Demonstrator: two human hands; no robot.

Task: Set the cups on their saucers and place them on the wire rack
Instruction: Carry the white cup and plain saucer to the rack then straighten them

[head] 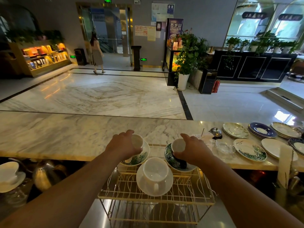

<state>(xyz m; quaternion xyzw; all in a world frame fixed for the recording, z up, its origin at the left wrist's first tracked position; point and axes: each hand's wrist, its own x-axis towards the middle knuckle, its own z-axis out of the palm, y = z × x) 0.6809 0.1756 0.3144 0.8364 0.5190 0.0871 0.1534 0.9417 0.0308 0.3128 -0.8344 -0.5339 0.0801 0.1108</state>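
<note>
A gold wire rack [158,197] stands below the marble counter. On its top tier sits a plain white cup [155,172] on a white saucer [166,186]. My left hand [123,146] grips a white cup [137,142] resting on a leaf-patterned saucer [139,157] at the rack's far left. My right hand [192,149] grips a leaf-patterned cup [176,146], tilted on its saucer [189,168] at the rack's far right. Both saucers lie at the rack's back edge against the counter.
Marble counter [74,134] runs across. To the right lie a glass dish [224,146], a leaf-patterned plate [250,149], stacked plates [236,130], dark blue plates [262,130] and a service bell [215,132]. A cup on a saucer [9,176] and metal kettle [43,174] stand lower left.
</note>
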